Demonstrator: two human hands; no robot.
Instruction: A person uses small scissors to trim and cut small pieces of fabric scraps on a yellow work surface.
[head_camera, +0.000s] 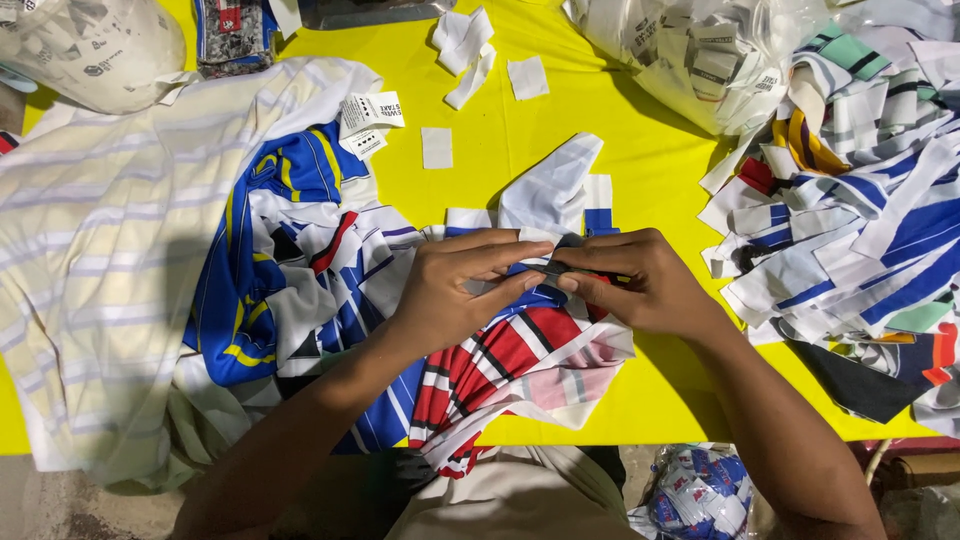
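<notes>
fabric pile (850, 220) right, perhaps shirts (110, 250) left, on table (660, 160)

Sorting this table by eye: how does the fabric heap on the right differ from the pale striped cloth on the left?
The heap on the right is many small cut pieces piled loosely; the pale striped cloth is one large sheet spread fairly flat. The heap mixes strong blue, white, red and green; the cloth is cream with faint stripes. Both lie on the yellow table, neither touched by the left hand or right hand.
</notes>
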